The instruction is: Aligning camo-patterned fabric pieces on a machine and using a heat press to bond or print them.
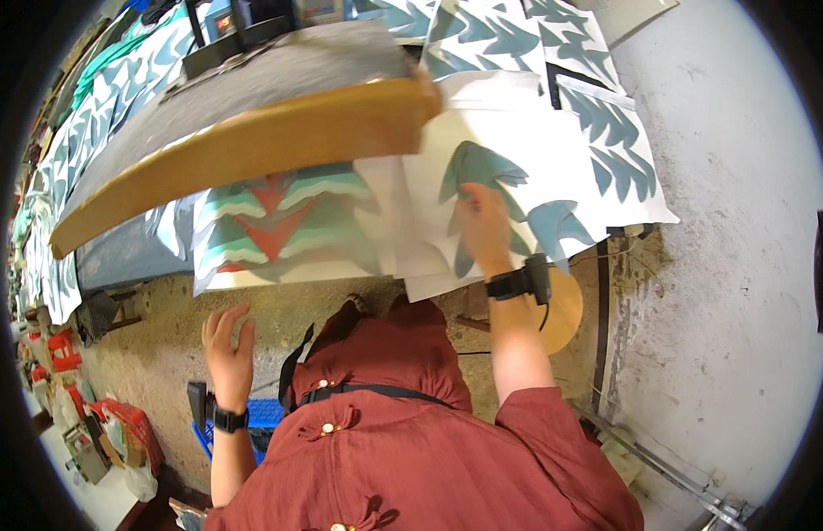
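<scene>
My left hand (227, 358) hangs in the air in front of the table's near edge, fingers stretched out and thumb apart, holding nothing. Over a white sheet (562, 146) at the right, my right hand (485, 221) has its fingers closed on a teal fabric piece (482, 164). More teal curved pieces lie under and around that hand, one teal piece (557, 226) close to its right. Left of it lies a sheet with a printed pattern (283, 221) of green, teal and red zigzags. The fingertips of my right hand are partly hidden.
A grey-topped board with a thick wooden edge (252, 146) juts over the printed sheet, blurred at its right end. Teal-patterned sheets (486, 40) line the back. A round stool (562, 310) stands below the table, a blue crate (265, 414) beside me, a white wall (738, 221) at right.
</scene>
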`<state>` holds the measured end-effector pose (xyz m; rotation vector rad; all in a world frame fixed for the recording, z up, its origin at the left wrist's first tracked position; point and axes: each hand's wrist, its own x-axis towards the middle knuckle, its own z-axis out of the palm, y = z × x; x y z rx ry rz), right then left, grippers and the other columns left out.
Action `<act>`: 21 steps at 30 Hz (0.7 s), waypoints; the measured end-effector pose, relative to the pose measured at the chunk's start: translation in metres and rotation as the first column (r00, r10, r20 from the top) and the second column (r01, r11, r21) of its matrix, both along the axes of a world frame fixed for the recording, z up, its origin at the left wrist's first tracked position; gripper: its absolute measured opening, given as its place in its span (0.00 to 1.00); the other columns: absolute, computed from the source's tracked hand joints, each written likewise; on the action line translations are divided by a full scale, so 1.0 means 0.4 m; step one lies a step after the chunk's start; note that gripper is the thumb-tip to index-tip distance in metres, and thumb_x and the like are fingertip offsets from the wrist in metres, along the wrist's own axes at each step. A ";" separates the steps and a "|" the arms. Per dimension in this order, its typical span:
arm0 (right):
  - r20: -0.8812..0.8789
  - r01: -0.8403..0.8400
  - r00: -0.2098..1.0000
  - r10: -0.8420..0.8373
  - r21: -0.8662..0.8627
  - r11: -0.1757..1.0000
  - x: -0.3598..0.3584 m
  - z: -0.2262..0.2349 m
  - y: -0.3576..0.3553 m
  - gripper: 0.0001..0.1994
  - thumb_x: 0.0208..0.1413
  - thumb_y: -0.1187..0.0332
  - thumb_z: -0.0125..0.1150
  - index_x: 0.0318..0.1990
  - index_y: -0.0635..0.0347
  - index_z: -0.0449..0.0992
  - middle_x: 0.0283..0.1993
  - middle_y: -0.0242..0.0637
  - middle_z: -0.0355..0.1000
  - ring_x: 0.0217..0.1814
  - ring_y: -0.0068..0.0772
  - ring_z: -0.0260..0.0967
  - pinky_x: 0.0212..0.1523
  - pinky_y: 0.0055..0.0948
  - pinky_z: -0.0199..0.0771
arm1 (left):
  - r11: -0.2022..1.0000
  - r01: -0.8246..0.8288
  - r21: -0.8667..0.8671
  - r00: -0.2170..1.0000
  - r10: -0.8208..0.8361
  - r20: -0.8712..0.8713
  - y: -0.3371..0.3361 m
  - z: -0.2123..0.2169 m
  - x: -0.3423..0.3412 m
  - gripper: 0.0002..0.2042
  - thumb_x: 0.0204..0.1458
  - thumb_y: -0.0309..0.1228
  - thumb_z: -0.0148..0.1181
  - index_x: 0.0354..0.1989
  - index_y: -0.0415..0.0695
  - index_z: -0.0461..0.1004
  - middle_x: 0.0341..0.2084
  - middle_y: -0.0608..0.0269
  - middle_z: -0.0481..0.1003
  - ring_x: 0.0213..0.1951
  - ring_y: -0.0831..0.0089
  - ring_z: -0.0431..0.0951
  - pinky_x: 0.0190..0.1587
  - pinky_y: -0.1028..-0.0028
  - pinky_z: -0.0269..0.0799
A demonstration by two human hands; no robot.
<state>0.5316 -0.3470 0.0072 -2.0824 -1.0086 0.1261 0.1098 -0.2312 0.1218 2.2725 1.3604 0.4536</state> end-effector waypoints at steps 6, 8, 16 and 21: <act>0.241 0.607 0.793 -0.560 -0.229 0.761 0.451 -0.049 -0.305 0.16 0.52 0.64 0.66 0.48 0.53 0.77 0.51 0.45 0.73 0.53 0.51 0.69 0.54 0.47 0.70 | 0.881 -0.105 -0.461 0.960 0.210 0.184 -0.120 0.000 0.080 0.08 0.57 0.23 0.60 0.43 0.38 0.79 0.37 0.59 0.79 0.40 0.69 0.78 0.45 0.73 0.72; 0.294 0.667 0.745 -0.599 -0.373 0.646 0.535 -0.050 -0.386 0.17 0.53 0.61 0.64 0.50 0.51 0.77 0.53 0.45 0.73 0.56 0.52 0.68 0.56 0.49 0.70 | 0.856 -0.038 -0.515 0.968 0.159 0.193 -0.156 -0.011 0.159 0.08 0.57 0.23 0.60 0.44 0.38 0.79 0.38 0.59 0.79 0.40 0.70 0.78 0.44 0.73 0.72; 0.106 0.452 0.873 -0.476 -0.542 0.708 0.725 -0.095 -0.413 0.22 0.51 0.54 0.64 0.49 0.60 0.75 0.46 0.47 0.77 0.50 0.51 0.74 0.51 0.44 0.73 | 0.678 0.256 -0.689 0.966 -0.160 0.202 -0.236 -0.082 0.491 0.14 0.57 0.28 0.61 0.50 0.41 0.77 0.42 0.56 0.77 0.43 0.67 0.78 0.46 0.73 0.72; -0.029 0.278 0.934 -0.356 -0.565 0.777 0.737 -0.097 -0.400 0.22 0.51 0.52 0.67 0.38 0.63 0.74 0.35 0.46 0.77 0.39 0.48 0.75 0.42 0.40 0.73 | 0.729 0.103 -0.676 0.994 -0.097 0.047 -0.237 -0.211 0.587 0.25 0.56 0.32 0.63 0.63 0.43 0.68 0.57 0.51 0.71 0.57 0.64 0.72 0.56 0.66 0.70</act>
